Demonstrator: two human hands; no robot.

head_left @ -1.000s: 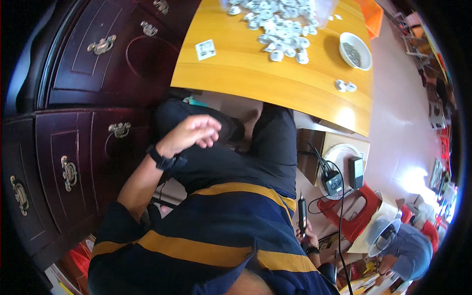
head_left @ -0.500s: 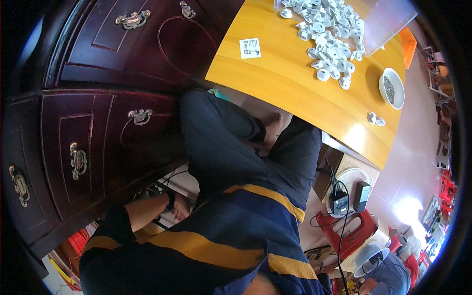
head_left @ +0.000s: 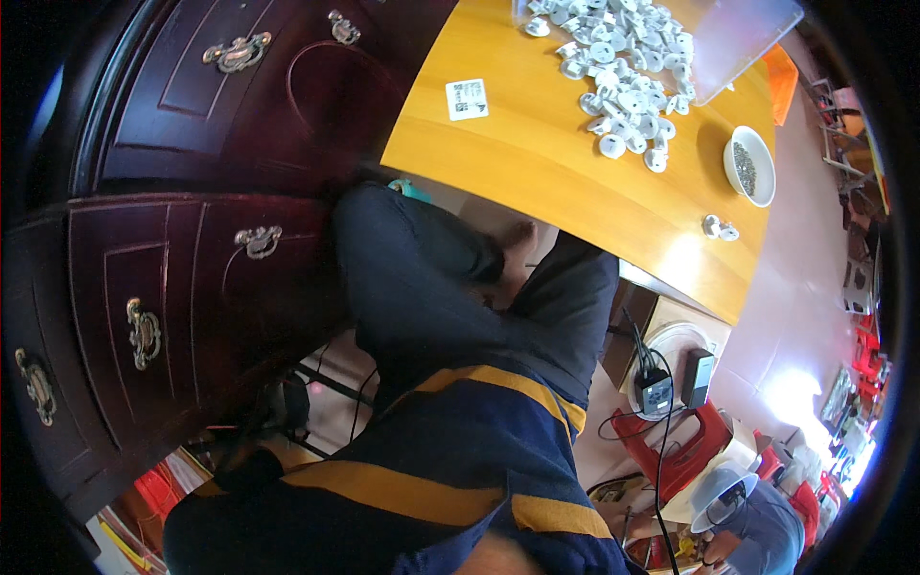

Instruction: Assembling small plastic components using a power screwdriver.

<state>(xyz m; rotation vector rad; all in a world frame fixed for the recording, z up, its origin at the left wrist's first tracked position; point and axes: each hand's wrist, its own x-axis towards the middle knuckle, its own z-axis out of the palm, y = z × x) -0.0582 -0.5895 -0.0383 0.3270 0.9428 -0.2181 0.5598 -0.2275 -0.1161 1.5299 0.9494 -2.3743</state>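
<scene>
Neither of my hands shows at this moment. My left sleeve ends in dark shadow beside the cabinet, its hand hidden. At the bottom edge is a blurred patch of bare skin that I cannot make out. On the yellow wooden table lies a heap of small white round plastic parts, each with a stem or slot. Two more white parts lie apart near the right edge. A white bowl holds small grey metal pieces. A white printed label lies flat at the left.
A clear plastic bin lies beyond the heap, near an orange object. Dark wooden drawers stand close on my left. At lower right, black adapters with cables rest above a red stool. Another person is beyond.
My left hand, seen low by the cabinet before, has gone out of sight. The view has shifted slightly, so the table and its contents appear a little further left.
</scene>
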